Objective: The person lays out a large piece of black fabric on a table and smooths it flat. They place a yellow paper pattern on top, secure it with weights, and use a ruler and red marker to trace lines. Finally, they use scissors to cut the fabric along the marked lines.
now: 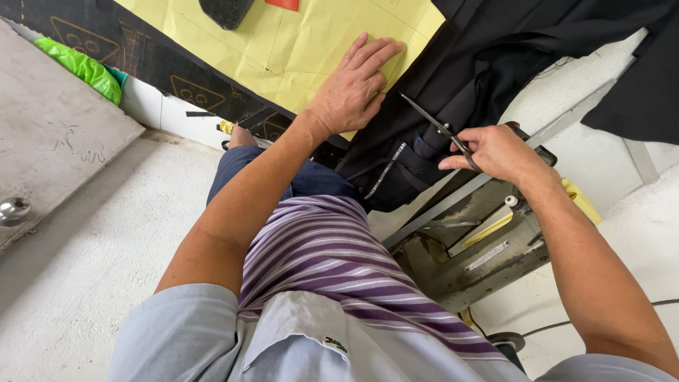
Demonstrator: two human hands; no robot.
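Observation:
My left hand (356,86) lies flat, fingers spread, on a yellow paper pattern (297,39) that rests on black fabric (488,64). It presses the paper's lower right part near the edge. My right hand (497,152) grips a pair of scissors (433,122) by the handles. The slim blades point up and left toward the paper's corner, over the black fabric. The blades look nearly closed.
A dark tool (225,10) and a red object (283,3) lie on the paper's far end. A green plastic bag (81,65) lies at the left. A grey metal stand (481,240) sits under the fabric's edge. White floor (92,269) lies below.

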